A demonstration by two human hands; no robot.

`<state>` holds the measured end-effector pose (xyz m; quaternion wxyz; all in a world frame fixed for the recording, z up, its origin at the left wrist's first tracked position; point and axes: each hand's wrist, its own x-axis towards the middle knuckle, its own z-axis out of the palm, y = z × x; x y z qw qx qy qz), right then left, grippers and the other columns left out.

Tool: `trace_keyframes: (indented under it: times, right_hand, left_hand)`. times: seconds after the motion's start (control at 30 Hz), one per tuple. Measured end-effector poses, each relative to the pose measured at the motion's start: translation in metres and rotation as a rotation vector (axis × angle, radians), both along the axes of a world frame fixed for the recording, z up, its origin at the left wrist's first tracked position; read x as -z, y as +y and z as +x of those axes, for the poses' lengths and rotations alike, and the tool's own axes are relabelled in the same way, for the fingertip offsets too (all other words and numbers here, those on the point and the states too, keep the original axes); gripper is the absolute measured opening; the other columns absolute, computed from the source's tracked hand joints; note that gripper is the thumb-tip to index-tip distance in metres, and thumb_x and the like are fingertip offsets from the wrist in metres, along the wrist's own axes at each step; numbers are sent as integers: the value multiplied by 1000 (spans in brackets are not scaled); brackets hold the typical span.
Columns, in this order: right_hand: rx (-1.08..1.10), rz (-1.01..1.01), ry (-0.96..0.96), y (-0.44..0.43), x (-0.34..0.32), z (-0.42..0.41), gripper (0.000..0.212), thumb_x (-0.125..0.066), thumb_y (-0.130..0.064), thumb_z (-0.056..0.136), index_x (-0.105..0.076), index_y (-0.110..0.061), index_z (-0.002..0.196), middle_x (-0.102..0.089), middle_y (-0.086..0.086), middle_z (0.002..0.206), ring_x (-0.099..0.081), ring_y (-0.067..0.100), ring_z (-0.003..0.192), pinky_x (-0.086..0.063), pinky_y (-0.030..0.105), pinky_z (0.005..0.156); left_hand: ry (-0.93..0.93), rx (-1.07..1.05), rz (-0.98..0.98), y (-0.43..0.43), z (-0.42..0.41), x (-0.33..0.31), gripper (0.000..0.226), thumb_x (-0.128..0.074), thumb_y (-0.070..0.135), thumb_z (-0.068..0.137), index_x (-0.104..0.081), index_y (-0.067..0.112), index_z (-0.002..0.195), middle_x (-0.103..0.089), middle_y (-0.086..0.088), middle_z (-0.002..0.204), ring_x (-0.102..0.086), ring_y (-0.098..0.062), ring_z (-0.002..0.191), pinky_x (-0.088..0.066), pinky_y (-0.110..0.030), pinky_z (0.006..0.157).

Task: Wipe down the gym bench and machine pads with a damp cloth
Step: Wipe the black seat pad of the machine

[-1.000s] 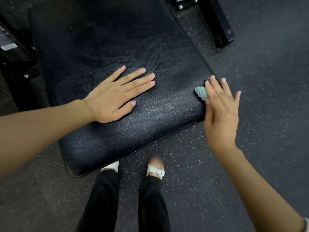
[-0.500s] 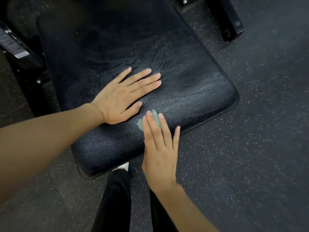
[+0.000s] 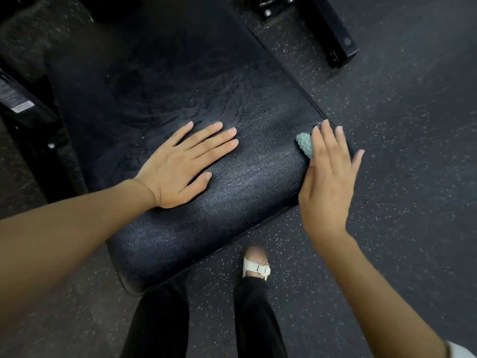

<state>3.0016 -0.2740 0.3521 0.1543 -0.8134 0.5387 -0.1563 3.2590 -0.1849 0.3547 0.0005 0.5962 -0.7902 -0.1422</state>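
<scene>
In the head view, our left hand (image 3: 178, 169) lies flat on the black bench pad (image 3: 232, 202) near its middle, fingers straight and spread, holding nothing. At three o'clock from it, our right hand (image 3: 327, 182) presses the small teal cloth (image 3: 305, 144) onto the pad's right edge with straight fingers, which hide most of the cloth. We judge the cloth soft, light and limp, best driven under flat fingers. The textured pad looks firm, perhaps slick where damp.
</scene>
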Motion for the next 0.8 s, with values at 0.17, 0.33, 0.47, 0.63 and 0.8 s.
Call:
trace_keyframes:
  times: [0.17,0.33,0.47,0.63,0.8]
  right_hand:
    - [-1,9,-31,41,-5,24,56,-30,-1,93,-37,-7,148,-34,10,157,-25,28,148,-10,51,119]
    - [49,61,13,91,-7,57,61,-37,-2,93,-29,-13,152,-27,4,161,-18,22,151,-3,45,123]
    - [134,94,40,122,-9,81,60,-36,-3,93,-32,-10,152,-26,6,162,-16,22,152,-7,45,123]
    - [213,128,77,143,-16,105,53,-39,-14,98,-34,-6,151,-26,9,161,-17,25,151,-18,44,120]
    - [224,48,144,119,-19,96,48,-39,-25,101,-44,-11,147,-34,3,158,-20,23,150,-15,50,120]
  left_hand:
    - [24,17,-7,-1,3,2,64,-30,31,96,-19,18,158,-16,2,166,-12,-20,154,-10,-50,123]
    - [81,25,-21,-2,6,3,63,-31,30,96,-22,18,158,-18,2,165,-13,-18,154,-9,-47,124]
    - [109,32,-40,-3,8,4,61,-32,28,97,-27,17,157,-21,2,165,-15,-17,153,-12,-46,123]
    - [119,28,-42,-3,9,5,60,-32,28,97,-28,18,156,-20,4,165,-15,-15,153,-16,-47,122]
    - [162,50,-55,-4,12,7,59,-31,29,98,-29,18,156,-21,4,164,-16,-15,152,-14,-47,123]
